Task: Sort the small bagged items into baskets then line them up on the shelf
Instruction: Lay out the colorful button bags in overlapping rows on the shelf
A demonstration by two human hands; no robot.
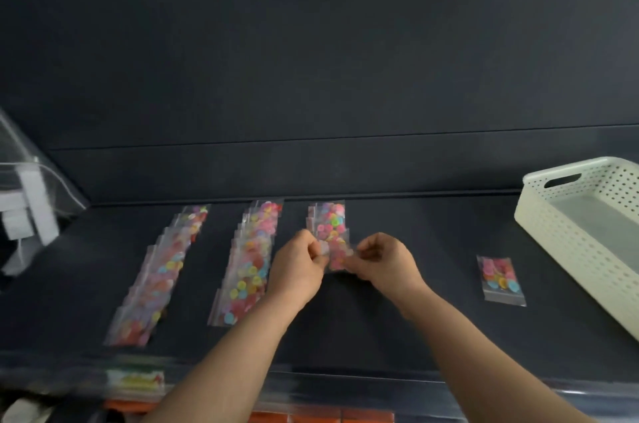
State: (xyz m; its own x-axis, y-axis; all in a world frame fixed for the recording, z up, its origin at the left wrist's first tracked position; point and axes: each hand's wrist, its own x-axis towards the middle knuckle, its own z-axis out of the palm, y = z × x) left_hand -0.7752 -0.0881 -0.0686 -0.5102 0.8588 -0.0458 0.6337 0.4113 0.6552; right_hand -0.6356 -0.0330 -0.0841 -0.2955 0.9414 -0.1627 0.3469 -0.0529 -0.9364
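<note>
Risk of disorder is noted at the short third row (327, 217) on the shelf (415, 325). One bag of coloured buttons (337, 258) is pinched at the near end of that row, by the left hand (297, 263) at its left edge and by the right hand (383, 260) at its right edge. The film is judged slippery, so an uneven release could skew the bag or push the bags beneath out of line. The middle row (250, 263) lies just beside the left hand and could be brushed. A lone bag (501, 279) lies near the white basket (570, 249), apart from the rows, and may be overlooked. Finer detail of the grip is lost to blur.
</note>
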